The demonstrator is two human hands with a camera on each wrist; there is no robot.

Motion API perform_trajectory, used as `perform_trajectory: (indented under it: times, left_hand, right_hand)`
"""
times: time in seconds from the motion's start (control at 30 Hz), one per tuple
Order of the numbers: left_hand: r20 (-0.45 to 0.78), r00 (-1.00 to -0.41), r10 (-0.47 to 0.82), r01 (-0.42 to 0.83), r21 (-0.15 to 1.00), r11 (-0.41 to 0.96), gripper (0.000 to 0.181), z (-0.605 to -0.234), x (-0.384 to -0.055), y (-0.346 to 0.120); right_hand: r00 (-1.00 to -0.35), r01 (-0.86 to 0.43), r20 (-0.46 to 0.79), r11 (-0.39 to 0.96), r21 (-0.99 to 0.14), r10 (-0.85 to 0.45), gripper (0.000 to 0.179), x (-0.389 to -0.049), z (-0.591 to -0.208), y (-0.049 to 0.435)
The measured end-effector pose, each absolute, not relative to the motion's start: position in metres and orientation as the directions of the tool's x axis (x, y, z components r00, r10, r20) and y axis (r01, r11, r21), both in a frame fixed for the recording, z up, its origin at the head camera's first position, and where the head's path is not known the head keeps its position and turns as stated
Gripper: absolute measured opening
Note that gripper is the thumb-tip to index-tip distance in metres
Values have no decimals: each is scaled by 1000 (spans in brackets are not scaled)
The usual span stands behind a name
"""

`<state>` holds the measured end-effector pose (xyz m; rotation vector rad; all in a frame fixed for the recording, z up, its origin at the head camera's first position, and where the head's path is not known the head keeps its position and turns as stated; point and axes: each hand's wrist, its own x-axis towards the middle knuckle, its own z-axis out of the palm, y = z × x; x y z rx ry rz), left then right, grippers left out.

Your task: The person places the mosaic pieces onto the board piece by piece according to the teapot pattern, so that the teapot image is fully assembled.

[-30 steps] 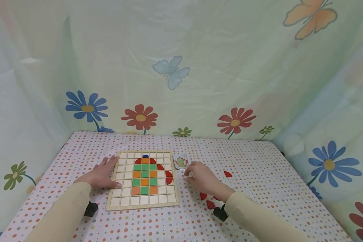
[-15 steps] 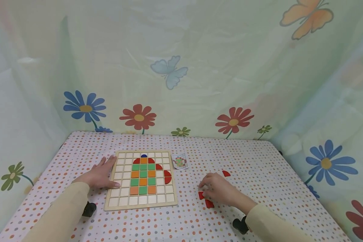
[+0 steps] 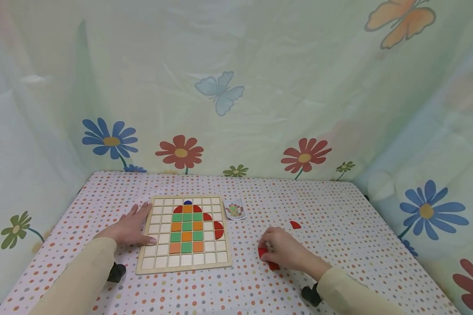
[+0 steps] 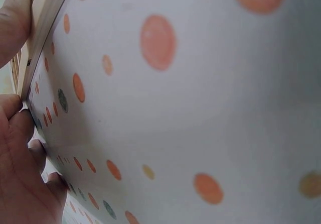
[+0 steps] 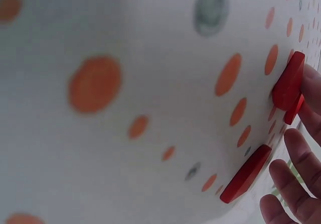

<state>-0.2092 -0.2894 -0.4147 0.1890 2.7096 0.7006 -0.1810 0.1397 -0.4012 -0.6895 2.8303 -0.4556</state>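
Observation:
My left hand (image 3: 130,227) rests at the left edge of a wooden grid board (image 3: 165,261), fingers spread and thumb over its frame. Orange and green square tiles (image 3: 187,236) fill the board's middle, with red curved pieces (image 3: 218,230) and a blue half-round piece (image 3: 187,202) around them. Right of the board, my right hand (image 3: 281,248) pinches a red piece (image 3: 262,252) between thumb and index finger at the tabletop. A second red quarter-circle piece (image 5: 289,83) lies by the thumb in the right wrist view. Another red piece (image 5: 246,174) lies under the other fingers.
A small paper card (image 3: 234,210) with a printed coloured pattern lies against the board's right edge. One red quarter-circle (image 3: 295,224) sits apart, beyond my right hand. A dotted cloth (image 3: 205,293) covers the table, and a flowered curtain (image 3: 260,109) stands behind it.
My right hand has moved from beside the card, right and toward me, down to the red pieces, and its thumb and index finger have closed on one. The left hand stays put.

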Motion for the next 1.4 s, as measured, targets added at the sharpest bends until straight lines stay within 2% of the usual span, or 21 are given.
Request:
perform_trajectory:
  times: [0.5, 0.7, 0.9, 1.4]
  left_hand:
    - [-282, -935, 217, 51, 498, 865, 117, -414, -208, -289]
    - [-287, -933, 215, 47, 497, 867, 117, -415, -209, -291]
    - [-289, -934, 211, 42, 498, 866, 117, -415, -210, -291]
    - [-299, -929, 218, 47, 489, 871, 115, -411, -209, -289]
  right_hand:
    - [-872, -434, -77, 836, -336, -483, 15, -185, -396, 113]
    - [-843, -492, -37, 798, -349, -537, 14, -188, -395, 82]
    - [-798, -580, 28, 755, -306, -602, 15, -195, -398, 52]
    - [-782, -600, -24, 763, -241, -623, 15, -196, -402, 14]
